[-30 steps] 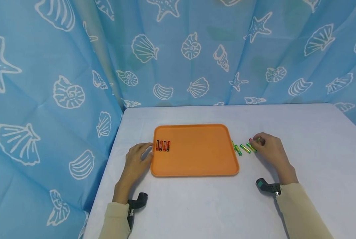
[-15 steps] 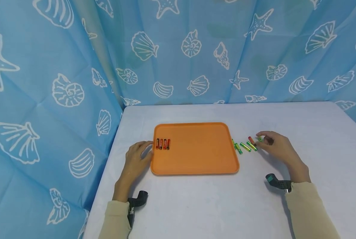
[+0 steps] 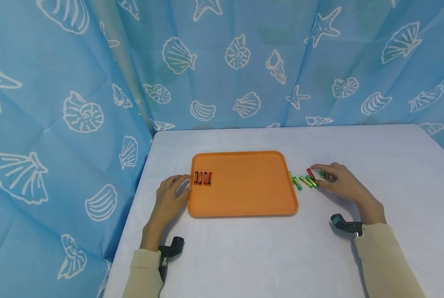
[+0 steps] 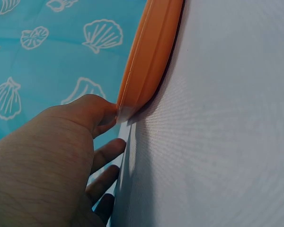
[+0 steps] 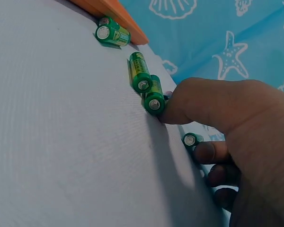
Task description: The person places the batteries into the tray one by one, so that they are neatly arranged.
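The workpiece is a slim red cylindrical battery (image 3: 310, 174), lying slantwise on the white tabletop (image 3: 263, 256), right of the orange rectangular plastic tray (image 3: 248, 194). The right hand (image 3: 339, 182) arches over it, forefinger by the far end, thumb toward the near end. The thumb masks the battery in the right wrist view, so I cannot tell whether the pinch has closed.

Clearance is the main concern. A green-and-yellow cylindrical battery (image 5: 154, 106) lies along the red one and appears to touch the thumb; a second green-and-yellow cylindrical battery (image 5: 140, 73) lies just beyond it. Seat thumb and forefinger on the red casing only, then lift straight up before any sideways travel; a low drag would likely roll the neighbours. Keep the remaining fingers high: a stray green cylindrical battery (image 3: 322, 173) sits beneath them.

Tray support: the left hand (image 3: 170, 193) touches the left rim, fingers loosely extended, not clenched. Light contact should suffice; pushing could disturb the row of four red-and-black cylindrical batteries (image 3: 205, 178) aligned side by side at that end. The row offers a reference for parallel spacing.
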Available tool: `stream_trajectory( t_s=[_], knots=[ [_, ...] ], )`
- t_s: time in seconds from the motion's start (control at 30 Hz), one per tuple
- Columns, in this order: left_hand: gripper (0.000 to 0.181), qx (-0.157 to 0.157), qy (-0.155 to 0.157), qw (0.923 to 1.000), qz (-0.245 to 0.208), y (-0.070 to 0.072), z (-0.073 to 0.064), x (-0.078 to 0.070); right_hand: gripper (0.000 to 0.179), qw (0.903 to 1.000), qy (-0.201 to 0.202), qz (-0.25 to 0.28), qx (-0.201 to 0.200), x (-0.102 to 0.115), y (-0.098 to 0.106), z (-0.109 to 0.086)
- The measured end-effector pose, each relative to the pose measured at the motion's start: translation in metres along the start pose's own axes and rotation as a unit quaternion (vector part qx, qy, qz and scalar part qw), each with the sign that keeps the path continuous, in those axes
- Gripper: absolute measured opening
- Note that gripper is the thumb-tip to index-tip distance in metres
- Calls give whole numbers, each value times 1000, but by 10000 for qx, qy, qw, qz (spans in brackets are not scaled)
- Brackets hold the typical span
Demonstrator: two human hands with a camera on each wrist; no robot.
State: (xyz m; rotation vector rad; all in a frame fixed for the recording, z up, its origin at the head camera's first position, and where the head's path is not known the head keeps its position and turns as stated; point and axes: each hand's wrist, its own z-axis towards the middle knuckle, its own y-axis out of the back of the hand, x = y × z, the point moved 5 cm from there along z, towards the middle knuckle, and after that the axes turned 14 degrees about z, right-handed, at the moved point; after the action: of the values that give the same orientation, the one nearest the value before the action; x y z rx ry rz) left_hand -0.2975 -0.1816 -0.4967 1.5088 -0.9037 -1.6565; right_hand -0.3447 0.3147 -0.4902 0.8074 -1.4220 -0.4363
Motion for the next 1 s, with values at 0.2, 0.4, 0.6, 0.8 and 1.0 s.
stream_trajectory(
  t_s=[0.2, 0.4, 0.6, 0.8, 1.0],
  knots=[
    [43, 70, 91, 9999, -18, -2, 1, -1, 56, 9994, 302, -14, 174, 0, -1, 1],
    [44, 114, 241, 9996, 21, -2, 0, -1, 53, 9997, 180, 76, 139, 1, -2, 5],
    [43, 73, 270, 9996, 11, -1, -1, 1, 59, 9997, -4, 29, -260, 8, -3, 8],
    [42, 19, 284, 9996, 7, 0, 0, 2, 54, 9987, 201, 104, -456, 27, -12, 11],
    [43, 90, 262, 9996, 22, 0, 0, 1, 48, 9954, 629, 36, -716, 47, -15, 7]
  ],
)
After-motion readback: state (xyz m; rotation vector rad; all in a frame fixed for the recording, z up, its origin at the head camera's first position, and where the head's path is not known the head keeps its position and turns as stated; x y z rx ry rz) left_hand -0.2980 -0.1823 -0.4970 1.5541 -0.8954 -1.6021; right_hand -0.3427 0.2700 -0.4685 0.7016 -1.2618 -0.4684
